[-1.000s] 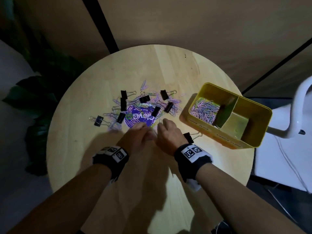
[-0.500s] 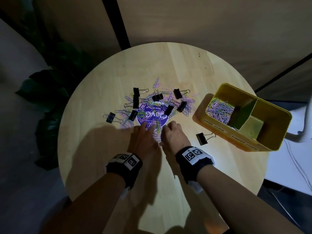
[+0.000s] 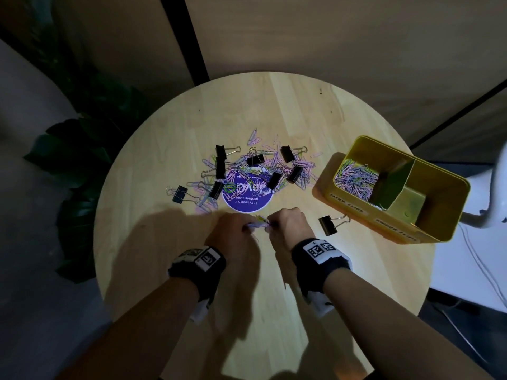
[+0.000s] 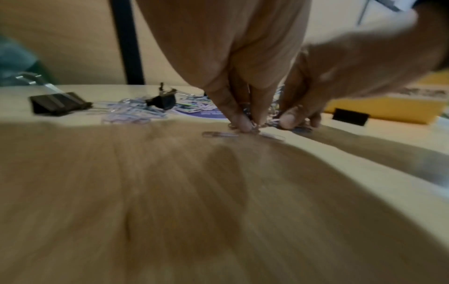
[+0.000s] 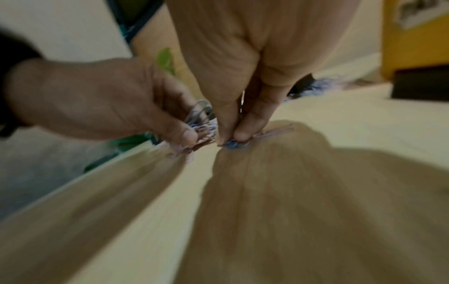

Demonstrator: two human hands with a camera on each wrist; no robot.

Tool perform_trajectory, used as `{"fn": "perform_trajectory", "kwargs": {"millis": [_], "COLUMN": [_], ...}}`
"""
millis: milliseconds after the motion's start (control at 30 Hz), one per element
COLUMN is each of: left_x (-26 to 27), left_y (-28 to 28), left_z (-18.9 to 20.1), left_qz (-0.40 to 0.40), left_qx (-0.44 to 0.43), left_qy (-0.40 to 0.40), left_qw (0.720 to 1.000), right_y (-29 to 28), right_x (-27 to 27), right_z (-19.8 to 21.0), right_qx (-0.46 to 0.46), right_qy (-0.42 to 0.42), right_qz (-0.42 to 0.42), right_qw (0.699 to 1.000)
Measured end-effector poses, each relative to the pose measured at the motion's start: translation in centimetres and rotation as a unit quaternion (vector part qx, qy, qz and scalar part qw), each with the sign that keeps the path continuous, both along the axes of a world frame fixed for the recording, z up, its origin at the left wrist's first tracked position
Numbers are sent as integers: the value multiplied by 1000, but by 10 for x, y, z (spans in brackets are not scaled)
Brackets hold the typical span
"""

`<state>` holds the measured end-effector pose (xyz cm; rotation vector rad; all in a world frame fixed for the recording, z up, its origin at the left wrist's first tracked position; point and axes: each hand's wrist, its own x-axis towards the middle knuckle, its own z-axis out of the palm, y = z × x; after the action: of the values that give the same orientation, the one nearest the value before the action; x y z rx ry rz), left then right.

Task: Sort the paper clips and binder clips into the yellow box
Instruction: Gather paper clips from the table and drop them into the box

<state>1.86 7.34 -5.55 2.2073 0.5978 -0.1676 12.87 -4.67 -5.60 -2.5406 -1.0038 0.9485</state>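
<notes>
Black, with thin wire handles, a lone binder clip [image 3: 179,193] lies at the left edge of the heap on the round counter [image 3: 153,242] of pale wood. To its right the mixed pile [image 3: 255,171] spreads over a purple round sticker [image 3: 248,200]: thin bent-wire paper clips in pink, lilac and green, and several more black binder clips, folded metal bodies with a matte look. A second ago both hands were reaching flat into the near edge of this pile; now they have drawn back toward the person and their fingers are closed. The left hand [image 3: 233,237] pinches a small bundle of paper clips [image 5: 199,117] between thumb and fingertips, and the right hand [image 3: 288,229] pinches a few more beside it, low, at the wood. I judge this means one more handful is gathered and is ready to go to the box. Further right, another binder clip [image 3: 327,224] lies alone, near the front wall of the yellow box [image 3: 436,234]. This box is rectangular, with smooth walls and a divider; its left compartment already holds many paper clips [image 3: 354,179], and the right compartment looks empty of binder clips. So the paper clips are partly sorted, while all binder clips that I can see are still on the counter.
</notes>
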Motion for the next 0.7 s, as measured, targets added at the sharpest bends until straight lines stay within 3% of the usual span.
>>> {"fn": "perform_trajectory", "kwargs": {"millis": [167, 300, 400, 467, 600, 700], "left_x": [-2, 5, 22, 40, 88, 129], "left_y": [8, 6, 3, -4, -32, -57], "left_z": [2, 12, 39, 59, 93, 106], "left_qz": [135, 186, 209, 191, 119, 120], "left_qx": [-91, -179, -311, -353, -317, -298], "left_qy": [-57, -97, -84, -76, -110, -109], "left_qw": [985, 961, 923, 913, 935, 941], "right_y": [-14, -25, -35, -43, -64, -82], "right_x": [8, 10, 16, 25, 54, 83], "right_z": [1, 20, 45, 64, 97, 112], "right_qx": [104, 199, 284, 348, 422, 435], "right_qy": [107, 201, 247, 248, 204, 159], "right_qz": [-151, -276, -334, -373, -437, -474], "right_qw": [977, 919, 864, 823, 768, 749]}}
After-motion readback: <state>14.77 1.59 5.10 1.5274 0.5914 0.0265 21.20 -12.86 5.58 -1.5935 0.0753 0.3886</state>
